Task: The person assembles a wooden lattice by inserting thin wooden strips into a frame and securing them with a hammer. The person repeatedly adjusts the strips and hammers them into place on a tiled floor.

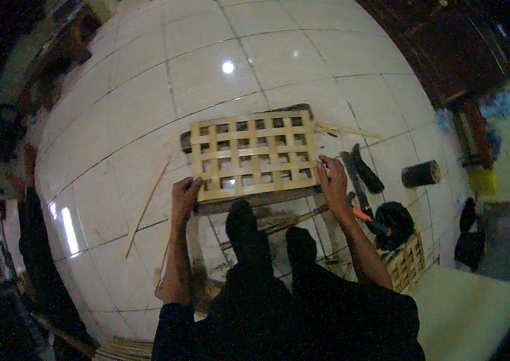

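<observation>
A rectangular lattice panel [258,150] woven from pale flat strips, apparently bamboo, lies before me with square gaps showing through it. At its near left corner my left hand [186,194] is closed, thumb and fingers pinching the edge. My right hand [332,180] grips the right edge toward the near corner, its fingers bent around the rim. A dark flat board [225,207] shows below the panel's near edge and past its far edge. What the fingertips do under the panel is hidden.
On the tiled floor, a thin stick [146,207] lies left and pale strips [351,130] lie far right. Right of my arm are a long dark blade [358,186], an orange-handled tool [361,215], a black bundle [394,222], a dark cylinder [420,174] and another woven piece [408,265].
</observation>
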Tool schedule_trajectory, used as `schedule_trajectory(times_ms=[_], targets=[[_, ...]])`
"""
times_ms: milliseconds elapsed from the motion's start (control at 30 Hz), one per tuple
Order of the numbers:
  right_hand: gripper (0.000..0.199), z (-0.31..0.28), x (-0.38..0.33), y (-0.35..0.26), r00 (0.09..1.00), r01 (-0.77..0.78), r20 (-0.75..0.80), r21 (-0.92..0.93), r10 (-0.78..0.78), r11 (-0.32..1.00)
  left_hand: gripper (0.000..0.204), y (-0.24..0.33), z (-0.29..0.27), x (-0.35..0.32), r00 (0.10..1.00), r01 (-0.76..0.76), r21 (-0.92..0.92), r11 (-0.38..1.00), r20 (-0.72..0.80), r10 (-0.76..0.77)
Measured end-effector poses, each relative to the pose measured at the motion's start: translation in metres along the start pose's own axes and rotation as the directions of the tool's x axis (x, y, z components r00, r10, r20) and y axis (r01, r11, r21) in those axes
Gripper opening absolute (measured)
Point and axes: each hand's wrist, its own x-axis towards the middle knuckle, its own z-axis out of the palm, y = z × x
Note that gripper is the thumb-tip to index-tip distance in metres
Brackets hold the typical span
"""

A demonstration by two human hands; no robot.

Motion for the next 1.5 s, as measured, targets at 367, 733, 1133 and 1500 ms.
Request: schedule_trajectory(times_ms=[367, 733, 1133, 1500], targets=[[0.039, -0.007, 0.033, 0.052, 0.805, -0.414, 0.535, 0.198, 0.255, 0.889, 0.027, 0.005, 0.013, -0.016, 0.998, 0.010, -0.233, 0.972, -0.058, -0.024], [0.041, -0.015, 0.028, 0.040, 0.861, -0.252, 0.463, 0.027, 0.211, 0.967, 0.027, -0.003, 0.016, -0.021, 0.997, -0.049, -0.147, 0.988, -0.073, 0.038], [0.041, -0.004, 0.026, 0.050, 0.759, -0.517, 0.600, 0.316, 0.255, 0.796, 0.030, -0.034, -0.017, 0.002, 0.989, -0.016, -0.202, 0.979, 0.141, 0.045], [0.046, -0.004, 0.031, 0.066, 0.774, -0.413, 0.581, 0.161, 0.252, 0.896, 0.038, -0.010, -0.021, -0.002, 0.972, 0.111, -0.028, 0.993, 0.212, -0.103]])
